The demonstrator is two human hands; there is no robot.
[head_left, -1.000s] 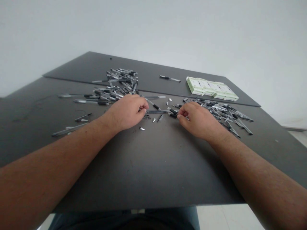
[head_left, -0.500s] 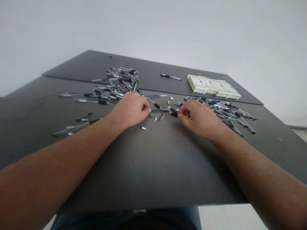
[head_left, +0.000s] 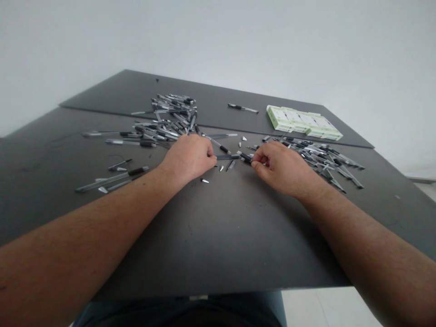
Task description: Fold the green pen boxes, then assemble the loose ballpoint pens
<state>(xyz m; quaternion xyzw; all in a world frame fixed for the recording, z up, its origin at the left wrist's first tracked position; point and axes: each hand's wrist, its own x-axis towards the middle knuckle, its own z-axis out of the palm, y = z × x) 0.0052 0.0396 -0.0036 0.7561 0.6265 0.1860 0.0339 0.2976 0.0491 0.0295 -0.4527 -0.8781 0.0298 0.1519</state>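
Plain pale wall (head_left: 218, 41) fills the background, and below it spreads a dark grey table (head_left: 218, 236) with a seam across its far part. Both of the person's forearms reach in from the lower corners, bare. On the left, a broad heap of pens (head_left: 158, 131), clear with black grips, straddles the seam; on the right, a second heap of pens (head_left: 315, 155) lies beside and beyond the other hand. White-and-green boxes (head_left: 303, 121) lie in an overlapping row on the far panel. The left hand (head_left: 190, 156) is curled narrow, thumb pressed close to the forefinger, at the near edge of the left heap; thin dark rods (head_left: 228, 157) run out just past its fingertips, but whether it holds one I cannot tell. The right hand (head_left: 281, 165) is also narrow, thumb and forefinger tips near each other at the end of some black-gripped pen pieces (head_left: 245, 157); whether these are pinched or merely touched is unclear. Loose pens (head_left: 109, 180) lie near the left forearm, and a lone pen (head_left: 243, 108) rests well apart on the far panel. Smallest are the silvery cone tips (head_left: 205, 180), scattered between the hands and slightly beyond.
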